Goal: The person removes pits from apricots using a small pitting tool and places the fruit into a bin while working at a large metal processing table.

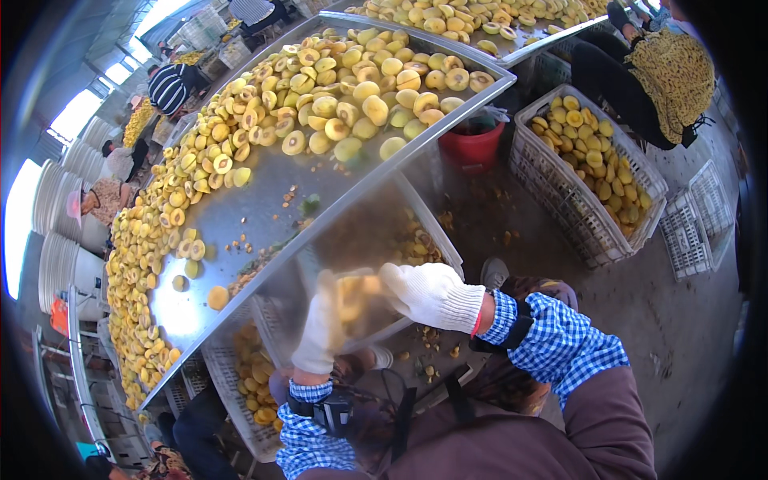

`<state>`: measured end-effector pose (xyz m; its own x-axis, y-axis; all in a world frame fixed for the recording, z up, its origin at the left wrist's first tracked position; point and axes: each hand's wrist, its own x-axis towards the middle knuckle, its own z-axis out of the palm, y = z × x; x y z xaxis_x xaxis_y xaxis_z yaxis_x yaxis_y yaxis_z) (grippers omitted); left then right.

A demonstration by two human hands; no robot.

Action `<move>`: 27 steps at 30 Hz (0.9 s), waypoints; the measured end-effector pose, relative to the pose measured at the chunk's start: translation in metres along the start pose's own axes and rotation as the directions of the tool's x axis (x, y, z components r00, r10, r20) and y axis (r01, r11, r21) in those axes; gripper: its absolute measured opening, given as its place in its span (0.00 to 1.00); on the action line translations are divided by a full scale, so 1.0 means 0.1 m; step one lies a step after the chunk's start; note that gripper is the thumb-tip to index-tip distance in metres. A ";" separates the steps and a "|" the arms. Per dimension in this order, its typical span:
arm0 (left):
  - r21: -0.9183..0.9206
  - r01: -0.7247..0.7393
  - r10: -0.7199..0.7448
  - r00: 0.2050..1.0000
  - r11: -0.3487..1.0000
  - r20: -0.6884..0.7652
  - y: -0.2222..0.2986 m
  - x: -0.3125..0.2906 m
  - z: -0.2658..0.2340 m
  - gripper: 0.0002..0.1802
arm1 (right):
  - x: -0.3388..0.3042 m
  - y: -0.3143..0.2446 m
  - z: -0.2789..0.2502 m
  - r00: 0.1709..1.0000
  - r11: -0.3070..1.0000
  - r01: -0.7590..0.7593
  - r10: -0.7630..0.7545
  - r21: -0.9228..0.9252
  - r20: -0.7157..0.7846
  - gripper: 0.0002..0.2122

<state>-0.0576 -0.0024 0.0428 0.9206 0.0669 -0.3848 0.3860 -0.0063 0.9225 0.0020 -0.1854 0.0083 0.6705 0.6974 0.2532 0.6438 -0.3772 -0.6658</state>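
My left hand (318, 324) and my right hand (434, 298) wear white knit gloves and meet above a pale crate (436, 220) at my knees. Between their fingers is a yellow peach (358, 298), smeared by motion, so whether it is whole or halved is unclear. My left fingers are blurred along its left side; my right fingers bend onto its right side. Just beyond my hands is a metal-topped table (240, 210), heaped with halved yellow peaches (320, 104), several showing hollowed middles. Pits and scraps lie on the metal near its edge.
A white crate (588, 240) of yellow fruit stands at right, with a red bucket (474, 148) beside it. Another fruit-filled crate (264, 432) is at lower left. The table's raised metal rim (336, 206) runs diagonally ahead. People sit around the tables.
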 end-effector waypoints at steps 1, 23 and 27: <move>0.003 0.005 -0.005 1.000 1.000 -0.002 0.01 -0.01 -0.03 0.47 | 0.01 0.01 0.00 0.999 0.997 -0.006 0.009 -0.074 0.036 0.11; -0.394 0.200 -0.136 0.973 0.897 0.184 -0.13 -0.03 -0.11 0.39 | 0.08 0.54 0.22 0.958 0.949 -0.258 0.276 -0.182 0.083 0.14; -0.633 -0.067 0.087 0.996 0.771 0.001 -0.19 0.03 -0.12 0.35 | 0.09 0.00 0.09 0.945 0.889 -0.322 0.320 0.326 0.061 0.19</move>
<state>-0.0629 0.0101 0.0243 0.9508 0.0652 -0.3029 0.1986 0.6220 0.7574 0.0047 -0.1738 0.0039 0.8176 0.5755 -0.0164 0.2362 -0.3613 -0.9020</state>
